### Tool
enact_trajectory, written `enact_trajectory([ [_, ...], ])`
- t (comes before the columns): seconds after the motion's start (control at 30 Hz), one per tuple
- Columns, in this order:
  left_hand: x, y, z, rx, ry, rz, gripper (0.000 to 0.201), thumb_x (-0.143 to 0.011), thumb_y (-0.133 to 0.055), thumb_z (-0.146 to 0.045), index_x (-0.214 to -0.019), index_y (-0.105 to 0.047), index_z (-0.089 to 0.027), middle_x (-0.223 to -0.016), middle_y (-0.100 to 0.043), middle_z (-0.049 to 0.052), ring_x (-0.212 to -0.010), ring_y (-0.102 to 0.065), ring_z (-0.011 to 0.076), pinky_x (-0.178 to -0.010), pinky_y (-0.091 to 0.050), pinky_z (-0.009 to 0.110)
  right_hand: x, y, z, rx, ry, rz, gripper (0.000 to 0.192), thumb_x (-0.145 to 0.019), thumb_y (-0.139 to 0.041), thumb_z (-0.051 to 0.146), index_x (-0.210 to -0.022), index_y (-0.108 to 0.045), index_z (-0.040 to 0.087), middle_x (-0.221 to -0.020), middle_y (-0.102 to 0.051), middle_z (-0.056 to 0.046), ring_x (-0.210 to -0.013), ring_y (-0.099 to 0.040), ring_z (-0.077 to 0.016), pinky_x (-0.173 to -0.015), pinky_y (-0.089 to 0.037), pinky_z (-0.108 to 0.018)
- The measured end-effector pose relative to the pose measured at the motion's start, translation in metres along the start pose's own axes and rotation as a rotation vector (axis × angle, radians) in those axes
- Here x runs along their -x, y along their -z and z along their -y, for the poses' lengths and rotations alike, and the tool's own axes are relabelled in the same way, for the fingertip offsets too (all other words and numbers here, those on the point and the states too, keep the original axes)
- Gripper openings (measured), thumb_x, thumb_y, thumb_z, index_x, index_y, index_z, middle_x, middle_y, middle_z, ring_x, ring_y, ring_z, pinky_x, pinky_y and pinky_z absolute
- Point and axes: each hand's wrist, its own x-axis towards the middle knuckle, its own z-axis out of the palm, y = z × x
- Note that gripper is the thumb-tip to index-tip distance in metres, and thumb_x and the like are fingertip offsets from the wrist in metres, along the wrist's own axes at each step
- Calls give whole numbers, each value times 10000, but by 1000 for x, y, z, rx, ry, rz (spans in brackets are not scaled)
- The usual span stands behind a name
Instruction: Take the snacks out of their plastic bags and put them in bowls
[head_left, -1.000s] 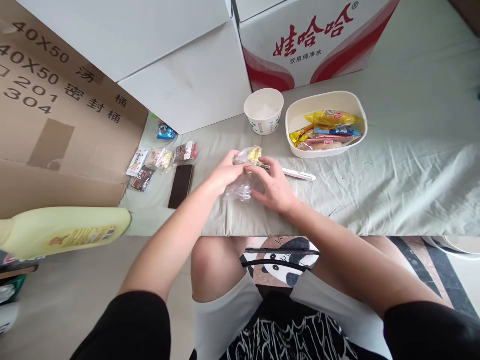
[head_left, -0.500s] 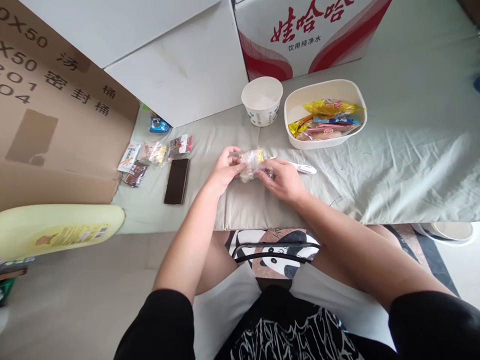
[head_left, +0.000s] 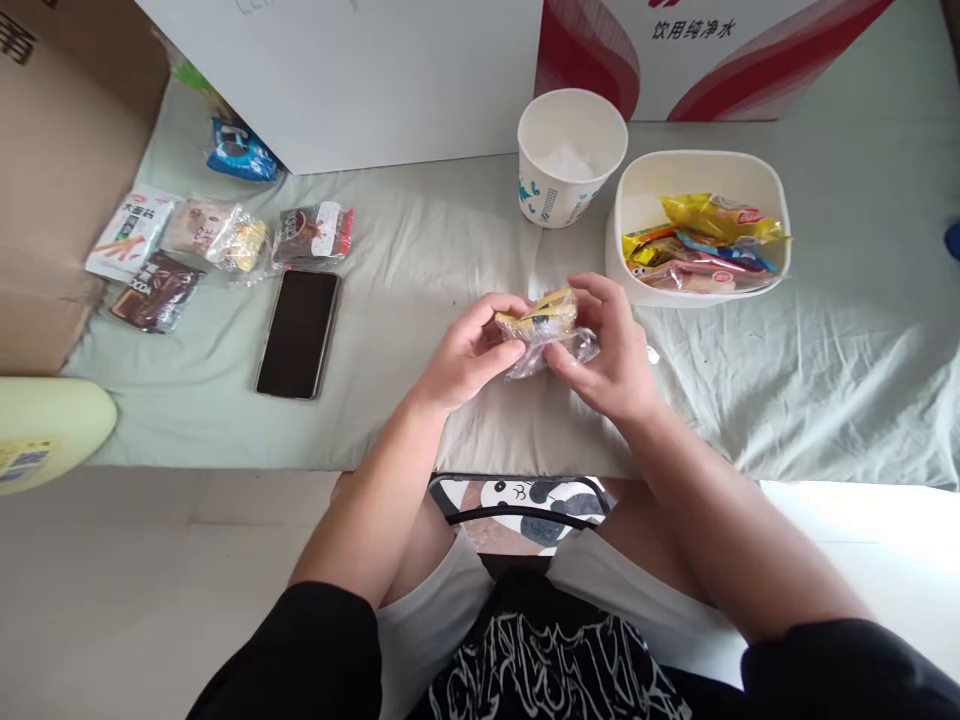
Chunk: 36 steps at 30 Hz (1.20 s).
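Observation:
Between my two hands is a small yellow snack (head_left: 551, 308) in a clear, crinkled plastic wrapper; its exact kind is hard to make out. My left hand (head_left: 474, 352) grips its left end, with the thumb in front and fingers behind. My right hand (head_left: 613, 348) curls round the right side, its thumb pressing the loose plastic near the bottom. The pack is held tilted above the cloth-covered table (head_left: 420, 250). Past my right hand, a small piece of a white object (head_left: 652, 355) shows; the rest is hidden behind the hand.
A white paper cup (head_left: 559, 195) and a cream bin (head_left: 626, 270) of packaged snacks stand beyond my hands. On the left lie a black phone (head_left: 298, 335), several wrapped snacks (head_left: 311, 232) and a blue packet (head_left: 238, 152). White cartons (head_left: 405, 90) line the back.
The view has shifted closer. My hands have turned the wrapped snack so its yellow part tilts upward, and my right hand's fingers have spread round it. The white object is now mostly covered.

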Motion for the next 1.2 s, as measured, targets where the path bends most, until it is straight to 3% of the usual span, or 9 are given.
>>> enact_trajectory([
  [0.17, 4, -6, -6, 4, 24, 20, 971, -507, -1009, -526, -1360, -580, -353, -1315, -631, 94, -1259, -636, 355, -953, -573, 433, 10, -3, 11, 16, -73, -93, 313, -903, -681, 469, -1045, -496, 260, -998, -613, -43, -802, -594, -183, -707, -546, -364],
  [0.33, -4, -5, -2, -46, 36, -100, 698, -663, -903, -578, -1260, -671, -303, -1117, -715, 62, -1057, -692, 289, -876, -557, 373, 15, -4, 17, -141, -163, -93, 391, -976, -558, 632, -939, -434, 264, -987, -582, -40, -830, -594, -169, -703, -535, -326],
  [0.5, -9, 0, -3, -268, -1, 52, 429, -644, -908, -454, -973, -767, -216, -927, -741, 44, -919, -692, 259, -827, -543, 344, 22, 0, 17, -217, -264, -4, 558, -860, -733, 633, -1202, -466, 282, -1153, -565, -48, -803, -615, -137, -651, -540, -287],
  [0.7, -4, -10, 7, -5, -83, -22, 730, -694, -914, -512, -1332, -616, -318, -1336, -654, 97, -1021, -721, 254, -848, -597, 372, 24, -4, 6, -291, -341, -177, 275, -956, -642, 426, -1063, -427, 292, -943, -473, 22, -624, -489, -86, -525, -430, -229],
  [0.87, -13, -7, 29, -72, -208, 40, 827, -760, -847, -642, -1440, -484, -341, -1177, -669, 65, -1010, -738, 254, -885, -634, 417, 20, -8, 2, -426, -350, -221, 295, -972, -615, 466, -967, -379, 289, -852, -461, 44, -659, -510, -109, -606, -484, -247],
  [0.93, -21, 4, 35, -165, -314, -64, 769, -801, -790, -687, -1423, -493, -344, -1199, -660, 66, -1067, -733, 264, -917, -631, 423, 18, -2, 2, -302, -283, -239, 244, -969, -615, 456, -998, -447, 282, -906, -535, 17, -751, -587, -138, -690, -530, -290],
  [1.03, -31, 27, 41, -298, -423, -244, 756, -809, -741, -748, -1400, -499, -344, -1294, -628, 82, -1139, -716, 273, -929, -627, 406, 20, 11, 2, 152, -134, -246, 125, -953, -609, 360, -999, -544, 263, -938, -632, -35, -868, -641, -207, -797, -548, -376],
  [1.1, -35, 39, 44, -367, -457, -338, 765, -821, -718, -760, -1408, -483, -330, -1308, -622, 96, -1123, -716, 263, -910, -629, 391, 24, 16, 0, 468, -73, -156, 102, -935, -598, 287, -1028, -605, 245, -1010, -692, -85, -941, -655, -265, -855, -539, -443],
  [1.2, -37, 45, 48, -436, -481, -413, 753, -848, -706, -740, -1419, -467, -311, -1295, -623, 108, -1072, -721, 242, -878, -628, 371, 30, 19, -5, 728, -112, -6, 284, -928, -581, 241, -1202, -649, 210, -1209, -718, -154, -1067, -662, -343, -904, -530, -507],
])
